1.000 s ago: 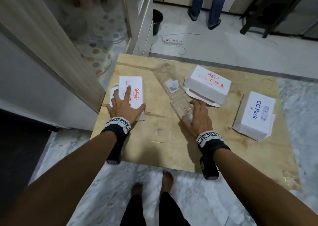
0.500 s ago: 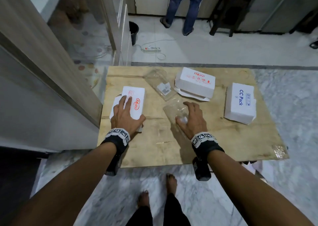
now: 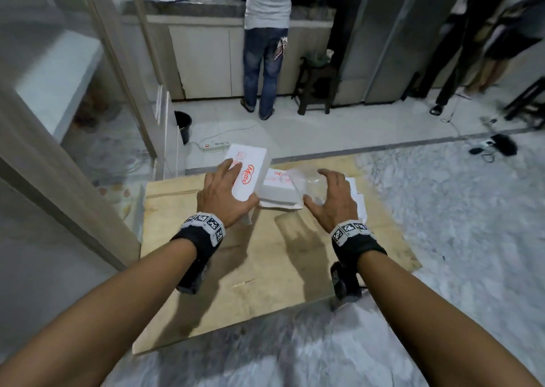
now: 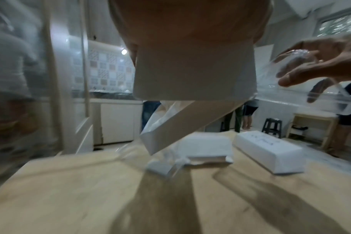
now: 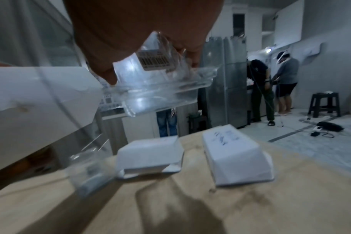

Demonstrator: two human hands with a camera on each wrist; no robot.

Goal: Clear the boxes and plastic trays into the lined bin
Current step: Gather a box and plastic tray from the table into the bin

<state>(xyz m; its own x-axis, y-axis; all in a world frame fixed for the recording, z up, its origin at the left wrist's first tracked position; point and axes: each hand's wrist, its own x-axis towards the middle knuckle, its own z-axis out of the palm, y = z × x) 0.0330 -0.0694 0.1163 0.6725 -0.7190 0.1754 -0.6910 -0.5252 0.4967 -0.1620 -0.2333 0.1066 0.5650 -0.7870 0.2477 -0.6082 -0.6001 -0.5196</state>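
My left hand (image 3: 227, 193) grips a white box with a red logo (image 3: 249, 173), lifted above the wooden board (image 3: 259, 268); from the left wrist its underside (image 4: 194, 71) fills the view. My right hand (image 3: 330, 198) holds a clear plastic tray (image 3: 305, 180) in the air, its barcode label (image 5: 154, 61) showing in the right wrist view. On the board lie a second white logo box (image 5: 150, 156), a white box with blue print (image 5: 234, 153) and another clear tray (image 5: 90, 172). No bin is in view.
A person in jeans (image 3: 267, 47) stands at a counter beyond the board, and other people (image 5: 275, 85) stand at the right. A black bucket (image 3: 182, 125) and a power strip (image 3: 213, 145) lie on the floor. A wall and door frame (image 3: 59, 165) run along the left.
Both hands rose off the board: the left lifted the logo box, the right lifted the clear tray. The head view tilted up toward the kitchen.
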